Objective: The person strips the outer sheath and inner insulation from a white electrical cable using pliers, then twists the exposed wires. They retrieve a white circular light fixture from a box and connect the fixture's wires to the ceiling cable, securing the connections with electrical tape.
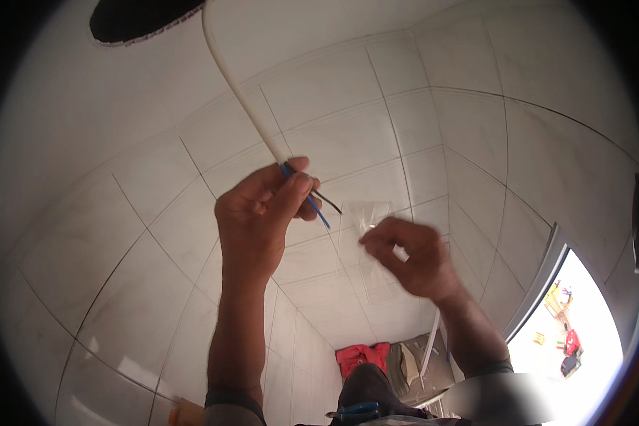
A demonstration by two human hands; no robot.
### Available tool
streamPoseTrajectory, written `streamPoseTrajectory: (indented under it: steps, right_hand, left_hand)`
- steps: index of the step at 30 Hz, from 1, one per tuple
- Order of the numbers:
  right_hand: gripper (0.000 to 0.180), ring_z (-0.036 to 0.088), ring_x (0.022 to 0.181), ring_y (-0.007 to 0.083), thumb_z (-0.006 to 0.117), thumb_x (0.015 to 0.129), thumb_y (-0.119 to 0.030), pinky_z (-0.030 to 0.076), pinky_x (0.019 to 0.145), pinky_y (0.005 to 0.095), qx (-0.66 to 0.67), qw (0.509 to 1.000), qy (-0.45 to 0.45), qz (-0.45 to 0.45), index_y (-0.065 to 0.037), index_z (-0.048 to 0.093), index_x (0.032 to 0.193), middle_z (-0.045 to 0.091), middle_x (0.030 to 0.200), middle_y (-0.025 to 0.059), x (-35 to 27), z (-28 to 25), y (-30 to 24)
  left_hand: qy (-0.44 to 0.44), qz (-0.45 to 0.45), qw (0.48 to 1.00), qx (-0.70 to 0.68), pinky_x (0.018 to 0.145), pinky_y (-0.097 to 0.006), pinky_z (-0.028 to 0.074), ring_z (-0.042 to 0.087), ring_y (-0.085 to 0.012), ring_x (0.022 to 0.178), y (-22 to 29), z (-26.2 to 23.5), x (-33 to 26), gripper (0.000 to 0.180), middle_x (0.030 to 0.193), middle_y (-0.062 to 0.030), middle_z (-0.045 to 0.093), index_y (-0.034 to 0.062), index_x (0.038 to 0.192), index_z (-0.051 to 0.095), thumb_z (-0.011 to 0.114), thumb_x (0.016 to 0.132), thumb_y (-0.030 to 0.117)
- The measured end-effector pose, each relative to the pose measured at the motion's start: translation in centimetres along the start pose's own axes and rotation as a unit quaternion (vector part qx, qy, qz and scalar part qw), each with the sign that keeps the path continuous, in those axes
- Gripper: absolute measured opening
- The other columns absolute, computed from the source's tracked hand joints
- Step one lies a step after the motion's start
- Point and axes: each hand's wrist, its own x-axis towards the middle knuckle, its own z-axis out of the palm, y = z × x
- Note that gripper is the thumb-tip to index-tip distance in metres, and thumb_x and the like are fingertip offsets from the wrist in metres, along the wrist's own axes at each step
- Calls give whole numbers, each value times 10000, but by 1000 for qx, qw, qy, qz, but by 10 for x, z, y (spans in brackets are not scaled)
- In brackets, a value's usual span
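Observation:
A white sheathed cable [240,91] hangs from a round hole in the ceiling. My left hand [266,206] is closed on its lower end, thumb against fingers. Past the thumb stick out two thin cores, a blue wire [322,219] and a black wire [331,202], their ends apart from each other. Just right of the wire ends, touching neither, is my right hand [413,257]. Its thumb and forefinger are bent together in a pinch, slightly blurred; whether anything small sits between them cannot be made out.
The dark ceiling hole [142,20] has a ragged rim. Tiled walls [348,135] surround me. A bright doorway [575,312] opens at lower right, with red and yellow things beyond it. Far below lie a red cloth [362,358] and a pale pole [430,344].

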Motion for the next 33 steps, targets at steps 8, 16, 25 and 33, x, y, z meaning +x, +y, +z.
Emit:
streamPoseTrajectory:
  steps: [8, 16, 25, 33]
  right_hand:
    - [635, 538, 1326, 388, 746, 895, -470, 447, 1100, 515, -38, 819, -562, 112, -101, 621, 1396, 614, 1380, 194, -325, 140, 180]
    - [473, 590, 1191, 307, 717, 876, -348, 482, 1014, 477, -62, 877, -472, 62, -201, 690, 1325, 666, 1293, 65, -444, 159, 172]
    - [222, 608, 917, 245, 596, 938, -358, 533, 782, 418, -131, 856, -499, -32, -235, 682, 1101, 650, 1014, 43, -433, 167, 178]
    - [382, 700, 891, 161, 668, 993, -218, 568, 826, 326, 212, 766, -167, 583, -52, 635, 1335, 751, 1070, 88, -303, 126, 147]
  left_hand:
    - [-26, 226, 954, 195, 607, -213, 521, 649, -69, 661, 3, -19, 5, 146, 796, -64, 720, 20, 905, 649, 780, 941, 72]
    - [27, 524, 795, 306, 849, -353, 563, 581, -309, 1236, 16, -66, 33, 480, 1301, -241, 603, -42, 1288, 610, 742, 872, 156]
    - [-176, 500, 751, 395, 997, -450, 577, 630, -372, 1255, 52, -38, 36, 294, 1257, -131, 683, 57, 1105, 757, 782, 816, 106]
    - [-181, 516, 732, 406, 742, -376, 543, 641, -285, 926, 37, -19, 43, 281, 976, -74, 662, 63, 988, 743, 829, 722, 36]
